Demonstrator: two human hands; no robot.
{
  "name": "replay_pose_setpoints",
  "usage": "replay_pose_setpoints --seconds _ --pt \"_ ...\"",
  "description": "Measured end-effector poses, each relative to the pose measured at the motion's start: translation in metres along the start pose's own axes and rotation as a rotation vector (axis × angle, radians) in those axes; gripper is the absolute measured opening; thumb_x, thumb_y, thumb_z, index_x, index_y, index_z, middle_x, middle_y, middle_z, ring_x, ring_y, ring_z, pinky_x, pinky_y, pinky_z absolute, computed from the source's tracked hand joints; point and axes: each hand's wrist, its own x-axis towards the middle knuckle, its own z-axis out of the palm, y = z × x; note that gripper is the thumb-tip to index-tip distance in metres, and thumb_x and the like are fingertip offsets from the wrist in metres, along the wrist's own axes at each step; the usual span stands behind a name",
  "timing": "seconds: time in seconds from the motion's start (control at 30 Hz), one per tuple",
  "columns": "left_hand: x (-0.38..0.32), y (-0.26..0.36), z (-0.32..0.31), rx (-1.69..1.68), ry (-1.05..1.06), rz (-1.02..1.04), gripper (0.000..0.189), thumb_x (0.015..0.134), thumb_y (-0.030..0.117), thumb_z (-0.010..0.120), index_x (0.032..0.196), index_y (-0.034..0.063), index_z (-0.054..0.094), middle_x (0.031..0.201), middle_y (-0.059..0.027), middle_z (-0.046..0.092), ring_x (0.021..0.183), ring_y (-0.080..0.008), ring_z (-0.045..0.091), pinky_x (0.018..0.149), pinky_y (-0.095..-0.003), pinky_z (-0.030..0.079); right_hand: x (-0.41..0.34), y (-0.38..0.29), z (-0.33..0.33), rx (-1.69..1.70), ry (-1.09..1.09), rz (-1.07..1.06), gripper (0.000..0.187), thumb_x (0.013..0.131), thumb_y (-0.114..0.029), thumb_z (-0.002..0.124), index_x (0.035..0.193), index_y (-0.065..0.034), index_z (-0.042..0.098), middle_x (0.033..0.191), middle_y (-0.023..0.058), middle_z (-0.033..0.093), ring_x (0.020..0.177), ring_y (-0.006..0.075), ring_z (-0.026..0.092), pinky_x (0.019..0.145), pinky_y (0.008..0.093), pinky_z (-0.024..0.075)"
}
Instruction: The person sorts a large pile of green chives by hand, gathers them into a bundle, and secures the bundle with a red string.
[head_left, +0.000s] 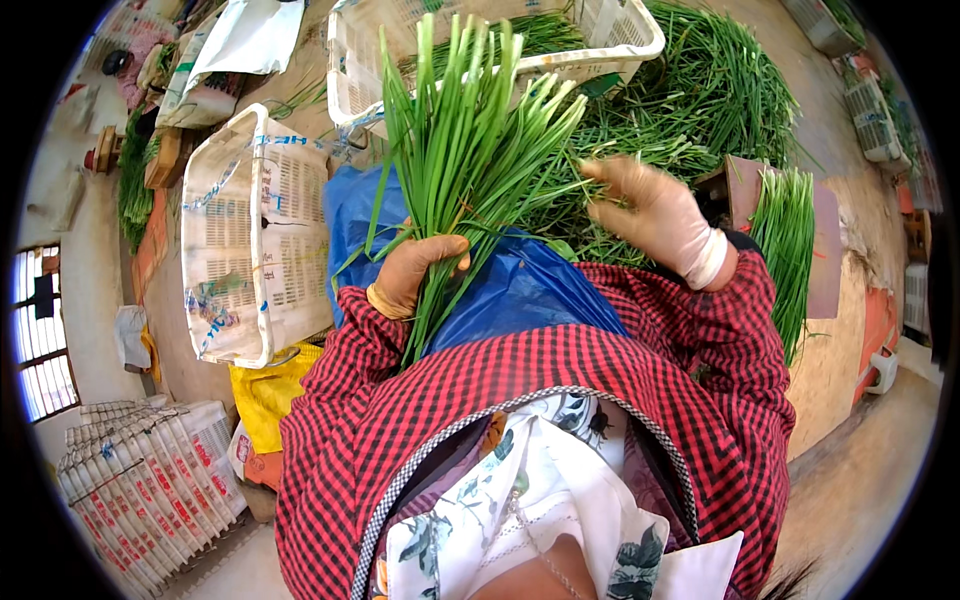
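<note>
My left hand (421, 266), in a thin glove, grips a fanned bunch of garlic chives (450, 165) over my lap. Their pale cut ends point up and away from me, while the leaves trail down towards my jacket. To the right of the bunch is my gloved right hand (651, 214), blurred, its thumb and fingers apart. I make out nothing held in it. Blue plastic sheeting (525, 281) covers my lap under the bunch. Behind and beneath the right hand spreads a large heap of loose chives (697, 90).
A white plastic crate (611, 56) holding greens stands ahead; another crate (296, 232) lies tipped at left. An aligned bundle of chives (784, 225) rests on a board (825, 247) at right. Stacked crates (150, 495) and a yellow bag (274, 397) are at lower left.
</note>
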Motion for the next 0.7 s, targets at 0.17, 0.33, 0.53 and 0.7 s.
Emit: replay_pose_setpoints --seconds 0.17,0.33,0.53,0.7 --pt "0.002 -0.009 0.001 0.049 -0.007 0.087 0.030 0.081 0.003 0.065 0.110 -0.0001 0.059 0.083 -0.0081 0.065 0.069 -0.0162 0.061 0.065 -0.0286 0.048 0.073 -0.034 -0.032 -0.268 0.393 -0.375 0.024 0.085 -0.023 0.065 0.105 -0.0092 0.067 0.120 0.0130 0.059 0.114 0.0305 0.055 0.095 0.0402 0.0448" --pt "-0.007 0.001 0.024 0.132 -0.069 0.215 0.036 0.077 0.002 0.067 0.113 0.0000 0.060 0.085 -0.0079 0.065 0.069 -0.0158 0.061 0.065 -0.0272 0.048 0.099 -0.009 -0.015 -0.428 0.426 -0.381 0.030 0.084 -0.035 0.064 0.100 -0.0099 0.069 0.130 0.0135 0.054 0.128 0.0339 0.044 0.107 0.0455 0.0327" --pt "-0.006 -0.001 0.028 0.175 -0.060 0.186 0.039 0.077 0.001 0.065 0.116 0.0018 0.057 0.087 -0.0060 0.063 0.068 -0.0141 0.059 0.063 -0.0264 0.047 0.085 0.002 -0.026 -0.447 0.191 -0.225 0.024 0.077 -0.033 0.069 0.084 -0.0095 0.068 0.109 0.0116 0.057 0.112 0.0316 0.052 0.098 0.0448 0.0383" --pt "0.002 -0.007 0.025 0.241 -0.141 0.165 0.045 0.079 0.002 0.063 0.123 0.0043 0.052 0.084 -0.0043 0.060 0.066 -0.0125 0.056 0.058 -0.0256 0.045 0.080 0.014 -0.026 -0.632 0.278 -0.402 0.018 0.077 -0.024 0.066 0.080 -0.0056 0.066 0.106 0.0129 0.058 0.114 0.0315 0.051 0.099 0.0473 0.0379"
